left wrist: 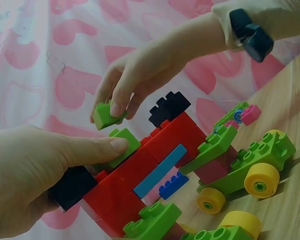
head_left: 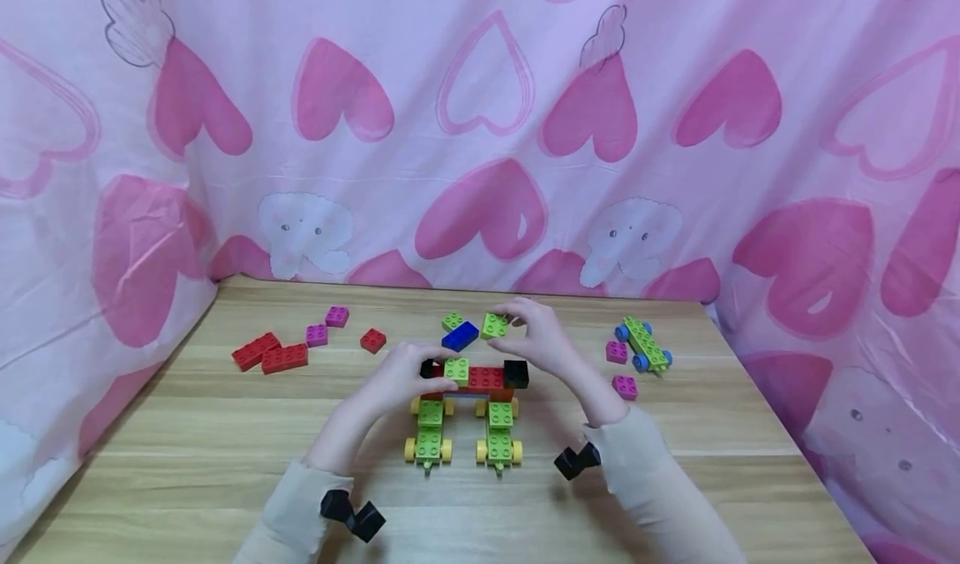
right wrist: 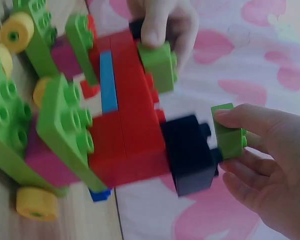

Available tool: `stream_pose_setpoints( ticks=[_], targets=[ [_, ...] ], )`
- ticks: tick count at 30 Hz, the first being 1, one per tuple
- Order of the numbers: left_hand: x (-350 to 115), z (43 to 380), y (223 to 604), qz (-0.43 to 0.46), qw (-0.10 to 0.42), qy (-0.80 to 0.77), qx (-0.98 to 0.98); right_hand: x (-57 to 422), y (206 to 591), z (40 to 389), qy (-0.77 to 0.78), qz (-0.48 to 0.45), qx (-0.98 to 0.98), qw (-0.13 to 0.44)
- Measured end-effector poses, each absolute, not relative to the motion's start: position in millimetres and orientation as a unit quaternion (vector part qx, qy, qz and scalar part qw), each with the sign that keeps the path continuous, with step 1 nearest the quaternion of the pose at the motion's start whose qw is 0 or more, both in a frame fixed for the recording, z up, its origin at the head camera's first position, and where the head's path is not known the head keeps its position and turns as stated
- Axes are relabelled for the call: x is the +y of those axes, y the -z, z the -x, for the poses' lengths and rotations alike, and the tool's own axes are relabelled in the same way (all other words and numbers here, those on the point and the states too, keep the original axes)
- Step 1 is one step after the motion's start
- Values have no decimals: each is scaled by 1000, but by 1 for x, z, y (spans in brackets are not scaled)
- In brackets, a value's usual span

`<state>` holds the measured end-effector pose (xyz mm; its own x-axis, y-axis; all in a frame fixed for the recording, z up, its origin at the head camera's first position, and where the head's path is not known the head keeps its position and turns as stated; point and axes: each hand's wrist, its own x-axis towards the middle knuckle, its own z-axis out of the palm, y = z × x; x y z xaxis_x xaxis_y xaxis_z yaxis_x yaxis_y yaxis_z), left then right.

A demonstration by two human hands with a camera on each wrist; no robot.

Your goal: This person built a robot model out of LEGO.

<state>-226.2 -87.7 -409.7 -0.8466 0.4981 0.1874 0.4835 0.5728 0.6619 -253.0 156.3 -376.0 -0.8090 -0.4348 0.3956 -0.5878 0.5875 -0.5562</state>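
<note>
A toy brick build stands on the table, with a red brick beam (head_left: pixel 486 378) raised over two light green wheeled bases (head_left: pixel 429 441). Black bricks (head_left: pixel 516 373) top both ends of the beam. My left hand (head_left: pixel 401 378) grips the build's left end, its thumb on a light green brick (left wrist: pixel 121 145) seated on the beam and its fingers round behind, partly hidden. Above and behind the beam, my right hand (head_left: pixel 536 336) pinches a second light green brick (right wrist: pixel 227 131) between thumb and fingers. That brick is apart from the build.
A blue brick (head_left: pixel 460 336) and a small green brick (head_left: pixel 452 321) lie behind the build. Red bricks (head_left: pixel 285 358) and magenta bricks (head_left: pixel 317 335) are at the left. At the right sit a green car base (head_left: pixel 643 343) with blue wheels and magenta bricks (head_left: pixel 625 387).
</note>
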Motion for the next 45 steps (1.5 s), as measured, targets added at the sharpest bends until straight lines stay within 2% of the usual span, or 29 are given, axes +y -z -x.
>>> stream_pose_setpoints(
  ticks=[9,29,45],
  targets=[
    [-87,228,412,-282,-1,-383,879,148,381,233,-337,-317,-883,76],
    [-89,229,414,-297,-9,-385,874,143,394,228,-328,-315,-891,16],
    [-88,229,413,-296,-2,-380,876,143,396,228,-324,-306,-895,3]
  ],
)
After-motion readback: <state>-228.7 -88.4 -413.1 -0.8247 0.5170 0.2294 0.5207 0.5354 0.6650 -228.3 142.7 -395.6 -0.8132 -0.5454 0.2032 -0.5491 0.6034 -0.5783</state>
